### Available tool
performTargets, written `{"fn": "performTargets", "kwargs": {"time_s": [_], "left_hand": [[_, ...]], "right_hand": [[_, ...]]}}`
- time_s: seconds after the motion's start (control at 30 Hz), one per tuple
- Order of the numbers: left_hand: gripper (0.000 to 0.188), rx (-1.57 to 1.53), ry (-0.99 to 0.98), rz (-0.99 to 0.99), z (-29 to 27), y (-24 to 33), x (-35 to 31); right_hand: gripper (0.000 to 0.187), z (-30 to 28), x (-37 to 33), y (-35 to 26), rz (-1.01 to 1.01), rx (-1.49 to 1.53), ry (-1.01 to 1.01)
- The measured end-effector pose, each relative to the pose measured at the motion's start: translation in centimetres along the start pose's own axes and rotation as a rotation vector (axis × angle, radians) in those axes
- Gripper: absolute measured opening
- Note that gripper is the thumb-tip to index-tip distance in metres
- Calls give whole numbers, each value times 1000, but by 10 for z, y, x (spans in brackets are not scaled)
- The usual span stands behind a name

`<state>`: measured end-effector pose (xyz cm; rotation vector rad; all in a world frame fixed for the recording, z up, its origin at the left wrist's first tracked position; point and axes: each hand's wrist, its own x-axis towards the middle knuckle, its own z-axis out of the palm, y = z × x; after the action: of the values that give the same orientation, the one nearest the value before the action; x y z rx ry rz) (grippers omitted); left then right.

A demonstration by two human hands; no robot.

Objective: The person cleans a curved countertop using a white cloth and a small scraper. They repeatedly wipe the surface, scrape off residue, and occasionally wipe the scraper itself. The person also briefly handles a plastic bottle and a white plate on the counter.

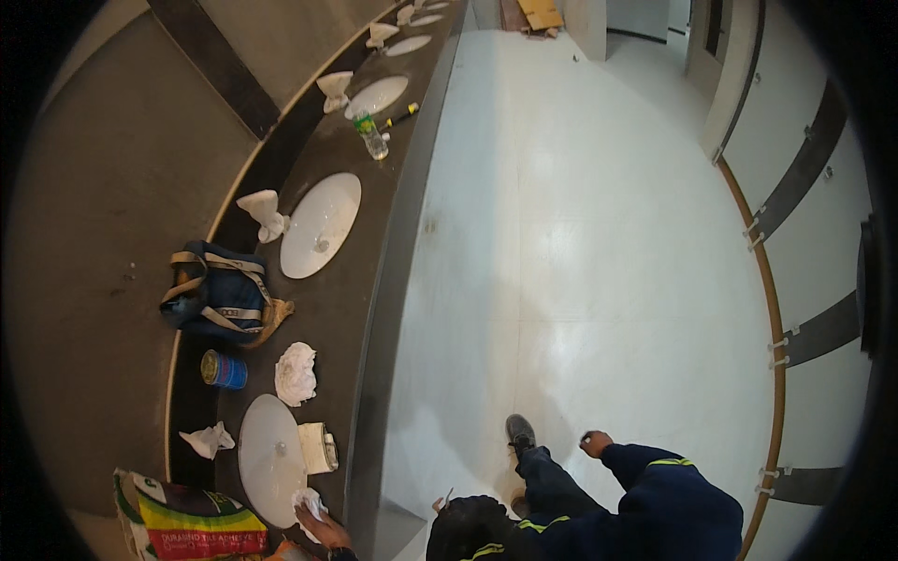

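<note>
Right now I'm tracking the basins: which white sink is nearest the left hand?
The lowest oval sink in the picture: the left hand, with a white cloth, is at its rim; the other sinks lie farther along the counter.

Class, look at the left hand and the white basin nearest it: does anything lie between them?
Yes: the white cloth in the left hand lies between it and the lower right edge of the nearest basin. The folded cream bundle sits farther up that edge, off to the side.
</note>
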<state>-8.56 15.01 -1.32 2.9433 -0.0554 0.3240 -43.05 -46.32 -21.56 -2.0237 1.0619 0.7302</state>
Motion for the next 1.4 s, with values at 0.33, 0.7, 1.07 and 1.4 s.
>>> {"fn": "performTargets", "kwargs": {"time_s": [0.33,0.7,1.07,1.4], "left_hand": [[57,-603,627,-373,-139,49,-3],[43,-2255,-121,-461,-147,341,6],[51,-2408,-53,-404,-170,462,76],[55,-2528,-10,-376,-98,476,182]], "right_hand": [[33,-16,-106,240,69,-6,-55],[29,-103,-9,207,160,748,-96],[32,-326,82,128,51,530,94],[80,-437,197,-173,-577,238,379]]}}
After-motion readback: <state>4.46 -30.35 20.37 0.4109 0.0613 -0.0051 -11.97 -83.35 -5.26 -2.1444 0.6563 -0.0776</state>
